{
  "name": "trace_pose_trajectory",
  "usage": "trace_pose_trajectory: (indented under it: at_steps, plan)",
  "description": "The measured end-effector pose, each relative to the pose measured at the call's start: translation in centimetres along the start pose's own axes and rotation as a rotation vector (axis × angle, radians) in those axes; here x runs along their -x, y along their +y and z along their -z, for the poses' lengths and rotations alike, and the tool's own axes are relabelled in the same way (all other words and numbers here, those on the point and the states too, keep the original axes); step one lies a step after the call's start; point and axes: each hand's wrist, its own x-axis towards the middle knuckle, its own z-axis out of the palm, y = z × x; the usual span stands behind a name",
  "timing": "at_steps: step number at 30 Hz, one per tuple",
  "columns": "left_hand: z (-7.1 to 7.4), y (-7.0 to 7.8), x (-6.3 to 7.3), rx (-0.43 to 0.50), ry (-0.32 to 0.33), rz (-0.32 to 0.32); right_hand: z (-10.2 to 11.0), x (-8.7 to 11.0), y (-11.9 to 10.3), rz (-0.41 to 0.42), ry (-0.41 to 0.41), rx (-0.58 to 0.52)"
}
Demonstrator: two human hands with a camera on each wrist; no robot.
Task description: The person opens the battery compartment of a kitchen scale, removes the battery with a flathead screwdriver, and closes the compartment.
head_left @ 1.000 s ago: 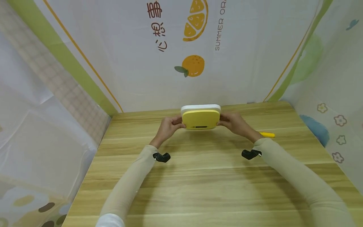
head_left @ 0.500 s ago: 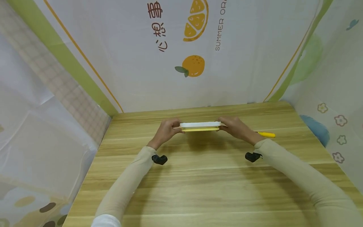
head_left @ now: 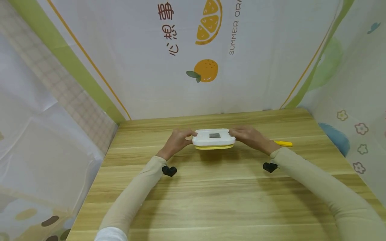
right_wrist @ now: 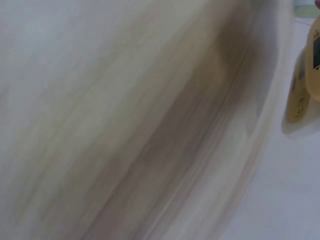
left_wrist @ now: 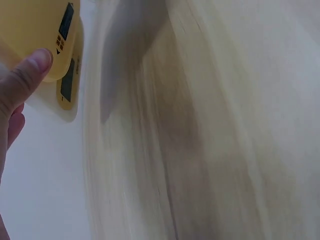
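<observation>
A kitchen scale (head_left: 214, 137), yellow on one face and white on the other, is held above the far middle of the table. Its white side with a grey label is turned up toward the head camera, the yellow face below. My left hand (head_left: 178, 142) grips its left end, thumb on the yellow face (left_wrist: 40, 30) beside a dark display in the left wrist view. My right hand (head_left: 248, 137) grips the right end. In the right wrist view only a corner of the scale (right_wrist: 315, 75) shows, doubled, with almost none of the hand.
A yellow-handled tool (head_left: 283, 143) lies right of the right wrist, partly hidden by the forearm. The wooden table (head_left: 211, 201) ends at a white curtain (head_left: 144, 83) printed with oranges. More printed cloth hangs at both sides.
The scale has tipped over in both hands. Its yellow face pointed toward the head camera, then its edge, and now its labelled white side. The hands turned with it.
</observation>
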Motion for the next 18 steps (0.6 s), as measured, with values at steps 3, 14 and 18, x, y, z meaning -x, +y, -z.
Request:
trace_pose_trajectory:
  at_steps: [3, 14, 18]
  plan:
    - [0.0, -0.2, 0.1, -0.060, -0.016, -0.048, -0.4, -0.2, 0.5, 0.245, 0.080, 0.249]
    - [-0.6, -0.9, 0.5, -0.251, 0.006, -0.208, -1.0, -0.4, 0.6, 0.457, 0.036, 0.453]
    - [-0.9, -1.2, 0.8, -0.280, 0.027, -0.235, -1.4, -0.3, 0.9, 0.494, 0.035, 0.461]
